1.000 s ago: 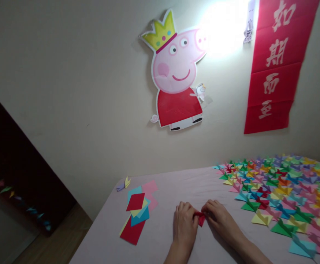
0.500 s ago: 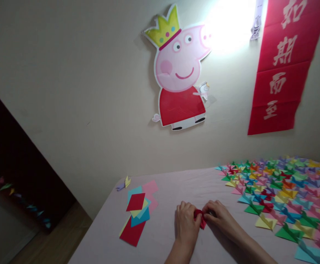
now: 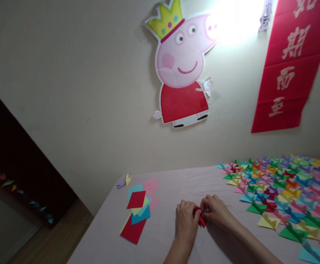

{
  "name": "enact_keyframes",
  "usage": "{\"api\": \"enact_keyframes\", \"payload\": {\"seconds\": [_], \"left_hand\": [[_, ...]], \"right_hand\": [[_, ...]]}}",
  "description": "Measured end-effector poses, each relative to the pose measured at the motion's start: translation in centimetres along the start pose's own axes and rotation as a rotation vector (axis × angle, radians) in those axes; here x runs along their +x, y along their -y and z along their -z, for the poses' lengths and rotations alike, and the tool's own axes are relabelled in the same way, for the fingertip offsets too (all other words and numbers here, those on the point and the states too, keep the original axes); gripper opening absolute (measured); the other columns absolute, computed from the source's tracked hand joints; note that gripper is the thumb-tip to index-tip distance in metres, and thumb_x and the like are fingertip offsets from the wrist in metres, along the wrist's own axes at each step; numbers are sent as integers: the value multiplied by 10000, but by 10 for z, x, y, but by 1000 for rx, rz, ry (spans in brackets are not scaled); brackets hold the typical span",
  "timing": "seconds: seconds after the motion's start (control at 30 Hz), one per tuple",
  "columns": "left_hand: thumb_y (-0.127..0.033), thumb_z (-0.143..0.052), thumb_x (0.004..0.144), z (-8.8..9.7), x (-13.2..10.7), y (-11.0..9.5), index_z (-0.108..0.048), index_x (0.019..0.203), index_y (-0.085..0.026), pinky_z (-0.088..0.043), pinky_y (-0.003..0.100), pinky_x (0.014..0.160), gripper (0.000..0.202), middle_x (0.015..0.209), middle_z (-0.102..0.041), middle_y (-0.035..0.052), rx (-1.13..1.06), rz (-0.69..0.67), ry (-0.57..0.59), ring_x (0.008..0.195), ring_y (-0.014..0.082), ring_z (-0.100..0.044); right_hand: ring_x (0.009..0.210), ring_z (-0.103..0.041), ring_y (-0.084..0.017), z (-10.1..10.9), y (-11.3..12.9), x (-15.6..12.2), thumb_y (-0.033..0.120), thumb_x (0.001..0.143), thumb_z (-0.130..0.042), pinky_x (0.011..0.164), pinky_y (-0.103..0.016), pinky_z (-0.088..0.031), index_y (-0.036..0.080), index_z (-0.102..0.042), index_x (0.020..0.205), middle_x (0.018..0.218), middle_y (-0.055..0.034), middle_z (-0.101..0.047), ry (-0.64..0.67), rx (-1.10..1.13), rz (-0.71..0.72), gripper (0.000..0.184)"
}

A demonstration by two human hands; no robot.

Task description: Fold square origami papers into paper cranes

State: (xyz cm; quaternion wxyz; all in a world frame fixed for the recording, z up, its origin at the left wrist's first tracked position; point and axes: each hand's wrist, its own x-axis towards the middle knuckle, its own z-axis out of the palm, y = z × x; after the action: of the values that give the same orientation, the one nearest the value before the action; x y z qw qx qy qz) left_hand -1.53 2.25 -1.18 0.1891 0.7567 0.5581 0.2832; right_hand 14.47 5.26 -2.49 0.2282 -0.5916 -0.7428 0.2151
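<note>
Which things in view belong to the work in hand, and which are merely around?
In the work:
red folded paper, held in left hand and right hand
probably loose coloured sheets
probably folded paper figures

Merely around:
pig wall cutout
red wall banner

Both hands (image 3: 186, 219) (image 3: 216, 213) are bare, as are the slender, smoothly tapering forearms (image 3: 246, 240).

Red banner (image 3: 294, 60), pale characters 期 (image 3: 296, 42), 而 (image 3: 285, 78), 至 (image 3: 276, 107), top character (image 3: 304, 7) cropped
</note>
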Motion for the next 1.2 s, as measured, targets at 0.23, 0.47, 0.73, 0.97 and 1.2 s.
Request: {"api": "enact_keyframes", "payload": {"seconds": [0.23,0.47,0.73,0.97,1.2], "left_hand": [[-131,-544,897,-1,-1,1,-648,840,-216,-361,374,839,147,914,-678,32,-19,16,0,947,243,-549],[-127,-547,887,-2,-1,3,-640,816,-206,-367,367,832,141,898,-676,39,-40,27,-7,937,242,-551],[-128,-520,887,-1,-1,5,-658,812,-233,-381,349,845,189,879,-682,12,-126,21,-23,927,222,-562],[-164,-447,924,3,-1,3,-671,831,-241,-398,340,854,254,884,-684,14,-195,-6,-29,936,214,-563],[-199,-580,835,3,-3,1,-617,836,-223,-393,338,835,44,892,-645,9,-178,-9,-56,899,210,-546]], "right_hand": [[894,-597,-237,4,-12,-1,189,684,-578,845,-333,-411,235,-746,756,848,-23,-712,45,93,39,189],[879,-601,-230,1,-13,-5,271,750,-552,843,-332,-404,223,-731,704,830,-20,-716,32,127,61,191],[878,-568,-233,-3,0,-6,213,694,-607,779,-320,-373,230,-702,726,842,-26,-690,-18,25,-15,102],[923,-567,-260,-4,14,-8,173,677,-619,776,-336,-342,228,-689,725,888,-43,-690,-52,-46,-72,101],[905,-568,-243,-6,11,-9,198,740,-622,768,-324,-346,233,-679,709,880,-37,-688,-72,-60,-69,73]]}}
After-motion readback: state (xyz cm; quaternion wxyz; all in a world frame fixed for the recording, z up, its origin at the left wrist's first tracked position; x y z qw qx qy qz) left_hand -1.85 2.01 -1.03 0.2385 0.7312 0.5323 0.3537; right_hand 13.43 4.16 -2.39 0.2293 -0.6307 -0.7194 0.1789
